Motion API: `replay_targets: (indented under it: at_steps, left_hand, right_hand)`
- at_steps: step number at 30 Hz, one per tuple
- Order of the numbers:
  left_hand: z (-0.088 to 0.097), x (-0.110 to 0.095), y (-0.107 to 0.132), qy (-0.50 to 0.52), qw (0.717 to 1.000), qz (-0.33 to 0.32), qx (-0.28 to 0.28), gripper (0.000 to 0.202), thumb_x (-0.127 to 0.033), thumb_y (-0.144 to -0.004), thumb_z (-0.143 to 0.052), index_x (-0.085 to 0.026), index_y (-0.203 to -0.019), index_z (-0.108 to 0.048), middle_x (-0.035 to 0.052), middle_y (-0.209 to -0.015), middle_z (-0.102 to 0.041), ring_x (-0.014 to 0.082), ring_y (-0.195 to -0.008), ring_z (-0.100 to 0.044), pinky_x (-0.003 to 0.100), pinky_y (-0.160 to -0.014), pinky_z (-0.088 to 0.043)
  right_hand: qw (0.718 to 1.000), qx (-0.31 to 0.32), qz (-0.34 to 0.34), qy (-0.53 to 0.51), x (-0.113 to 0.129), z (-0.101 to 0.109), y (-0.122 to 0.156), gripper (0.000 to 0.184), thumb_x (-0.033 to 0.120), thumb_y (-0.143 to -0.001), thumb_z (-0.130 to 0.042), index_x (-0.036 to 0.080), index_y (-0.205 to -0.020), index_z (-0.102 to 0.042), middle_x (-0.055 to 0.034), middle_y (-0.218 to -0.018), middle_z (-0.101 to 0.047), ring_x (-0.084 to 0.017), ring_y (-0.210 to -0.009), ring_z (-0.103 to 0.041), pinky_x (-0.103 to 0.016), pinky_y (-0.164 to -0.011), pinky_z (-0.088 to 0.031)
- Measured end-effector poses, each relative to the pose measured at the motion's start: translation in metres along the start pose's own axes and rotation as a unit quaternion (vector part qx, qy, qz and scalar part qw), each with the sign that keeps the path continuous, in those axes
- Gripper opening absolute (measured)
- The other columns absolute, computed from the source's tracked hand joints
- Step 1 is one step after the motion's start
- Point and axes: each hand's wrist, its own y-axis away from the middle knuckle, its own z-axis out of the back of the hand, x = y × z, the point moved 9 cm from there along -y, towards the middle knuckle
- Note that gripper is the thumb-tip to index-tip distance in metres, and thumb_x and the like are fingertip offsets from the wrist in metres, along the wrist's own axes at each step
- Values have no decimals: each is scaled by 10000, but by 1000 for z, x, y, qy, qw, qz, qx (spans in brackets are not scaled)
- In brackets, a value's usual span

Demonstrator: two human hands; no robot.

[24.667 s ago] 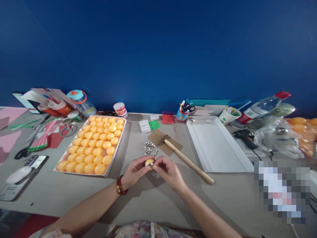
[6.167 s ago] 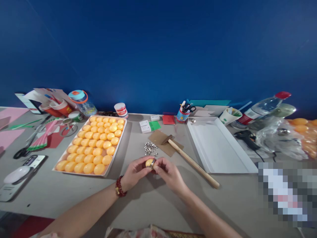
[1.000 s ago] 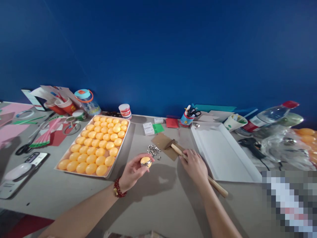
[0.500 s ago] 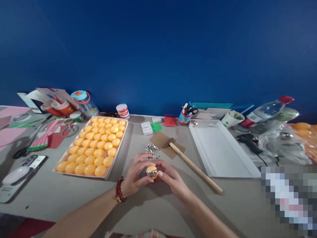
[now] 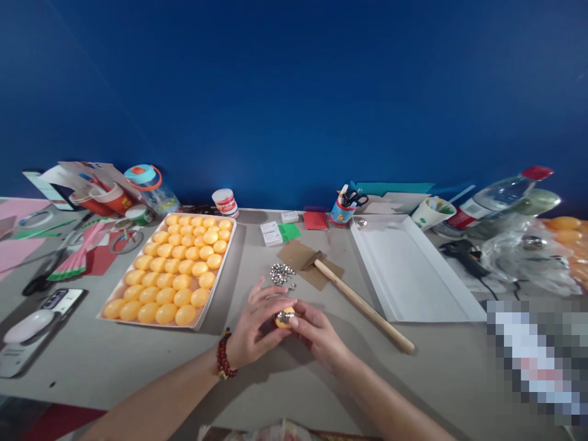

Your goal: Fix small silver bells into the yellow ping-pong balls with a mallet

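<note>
An orange table tennis ball (image 5: pixel 279 321) with a band of shiny silver, thumbtack-like studs is between my two hands. My left hand (image 5: pixel 254 321) wears a dark red bead bracelet; its thumb and fingertips close round the ball's left and top. From the other side, my right hand (image 5: pixel 319 331) grips it, thumb against the studs and fingers behind. Just beyond my hands lies a small pile of silver studs (image 5: pixel 280 274), with a few strays. To the right, a hammer (image 5: pixel 362 303) with a wooden handle rests its head on brown cardboard (image 5: pixel 294 255).
A shallow box (image 5: pixel 215 275) of orange balls stands left. On the right are a white tray (image 5: pixel 413 275), a glue gun (image 5: pixel 463 258) and a plastic bottle (image 5: pixel 498 199). Small white boxes (image 5: pixel 271 234) and a scissors cup (image 5: pixel 342 212) line the back. A phone (image 5: pixel 43 331) lies far left.
My hands and the ball have shifted slightly right. The ball has turned a little in my grip, and my left fingers have spread more over its top.
</note>
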Motion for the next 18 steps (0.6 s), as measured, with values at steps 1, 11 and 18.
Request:
replay_targets:
  at_steps: [1,11,18]
  left_hand:
    - [-1,0,0,3,1000,1,2,471,-248,-876,-625,-269,-1331,-505,77,-1258,-680,271,-1264,-526,563,-1182,-149]
    - [-5,3,2,20,1000,13,-1,468,-223,-867,-636,-272,-1320,-525,75,-1256,-677,264,-1229,-546,540,-1176,-205]
    - [-4,3,5,48,998,-7,-27,514,-295,-871,-639,-252,-1359,-484,108,-1281,-651,283,-1238,-527,561,-1160,-233]
  right_hand:
    - [1000,-1,4,11,1,0,0,399,413,-782,-769,169,-1088,-689,-79,-990,-718,-216,-938,-663,-315,-857,-496]
    - [996,-18,49,65,7,1,-3,296,396,-811,-731,174,-1007,-713,-36,-905,-703,-184,-854,-625,-283,-793,-469]
    - [999,-35,0,6,-7,4,-2,304,422,-764,-771,175,-938,-733,-26,-843,-695,-156,-771,-619,-252,-728,-470]
